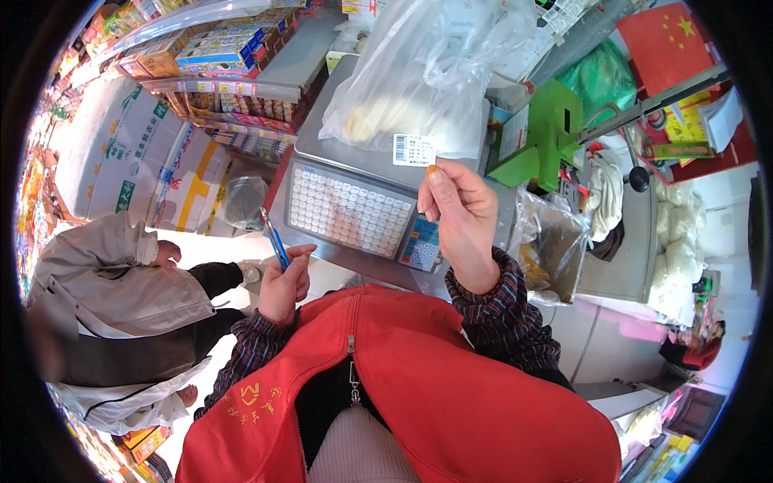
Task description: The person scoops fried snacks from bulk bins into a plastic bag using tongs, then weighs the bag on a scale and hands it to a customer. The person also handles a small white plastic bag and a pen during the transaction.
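Note:
A printed barcode label [415, 150] is pinched between the thumb and fingers of my right hand [464, 220], above the near edge of the weighing scale's steel platter [320, 130]. Both of its visible fingertips have an orange-yellow cover or tint. On the platter lies a clear plastic bag [392, 90] with something pale inside. My left hand [287, 287] holds a blue pen [276, 241], tip pointing away from me, left of the scale's keypad [349, 208]. The bag partly touches or overlaps the label in view; whether they touch, I cannot tell.
A green bag-sealing device [537, 139] with a metal arm stands right of the scale. Beyond it is a green plastic bag [601, 75]. A bag-lined box [546, 247] sits at the right. Stocked shelves, cartons [145, 157] and a person in a light jacket [121, 278] are at the left.

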The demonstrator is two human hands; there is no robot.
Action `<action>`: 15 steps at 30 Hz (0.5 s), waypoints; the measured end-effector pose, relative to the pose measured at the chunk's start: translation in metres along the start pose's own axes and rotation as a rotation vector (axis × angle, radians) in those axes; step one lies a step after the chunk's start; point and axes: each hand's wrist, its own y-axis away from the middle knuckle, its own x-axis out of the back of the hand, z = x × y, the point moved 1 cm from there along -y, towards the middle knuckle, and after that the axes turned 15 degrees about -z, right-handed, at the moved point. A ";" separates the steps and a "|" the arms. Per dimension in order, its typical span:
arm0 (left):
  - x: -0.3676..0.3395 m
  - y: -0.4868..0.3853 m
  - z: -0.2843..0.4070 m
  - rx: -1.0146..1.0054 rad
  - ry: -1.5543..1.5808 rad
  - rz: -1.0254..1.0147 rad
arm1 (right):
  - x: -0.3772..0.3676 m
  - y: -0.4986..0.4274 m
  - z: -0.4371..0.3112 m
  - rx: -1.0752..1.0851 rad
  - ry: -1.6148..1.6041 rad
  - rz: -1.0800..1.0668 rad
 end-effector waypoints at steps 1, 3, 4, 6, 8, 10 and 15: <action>0.000 0.000 0.000 -0.001 -0.004 -0.004 | 0.000 0.000 -0.001 0.000 0.002 -0.002; 0.000 -0.001 -0.001 0.000 -0.001 -0.010 | 0.000 0.001 -0.003 0.004 0.008 -0.005; 0.000 -0.002 -0.002 0.002 0.005 -0.011 | 0.000 0.001 -0.003 0.008 0.011 -0.006; 0.000 -0.002 -0.002 -0.006 0.014 -0.018 | 0.000 0.002 -0.004 0.013 0.009 -0.010; 0.000 -0.002 -0.002 -0.016 0.034 -0.029 | 0.000 0.002 -0.004 0.012 0.000 -0.005; -0.001 -0.001 -0.003 0.001 0.006 -0.011 | 0.000 0.002 -0.004 0.024 -0.009 -0.010; -0.004 0.003 -0.002 0.008 -0.008 0.024 | -0.001 0.002 -0.005 0.026 -0.013 -0.022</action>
